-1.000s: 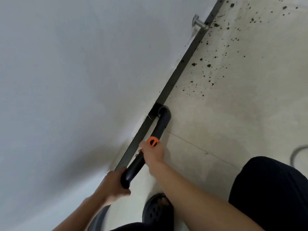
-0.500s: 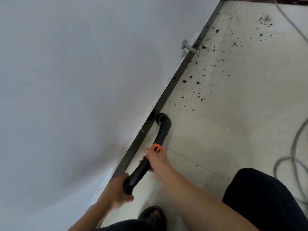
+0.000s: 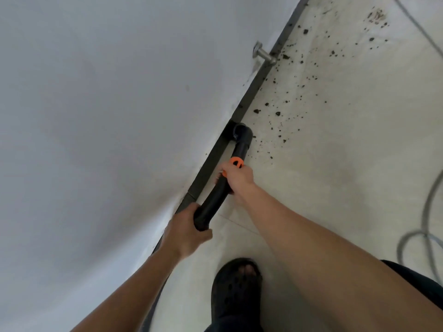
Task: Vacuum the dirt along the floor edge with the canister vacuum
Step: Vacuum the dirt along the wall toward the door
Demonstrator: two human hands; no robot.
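Observation:
A black vacuum wand with an orange collar runs along the dark baseboard. Its curved nozzle end touches the floor at the baseboard. My left hand grips the wand's near end. My right hand grips the wand just behind the orange collar. Dark dirt crumbs lie scattered over the pale floor beyond the nozzle, thickest beside the baseboard. The canister is out of sight.
A white wall fills the left. A metal door stop sticks out of the baseboard ahead. A grey cord loops over the floor at the right. My black shoe stands behind the wand.
The nozzle has slid forward along the baseboard, closer to the dirt and the door stop. The patch of floor it passed shows no crumbs. Both hands keep their hold.

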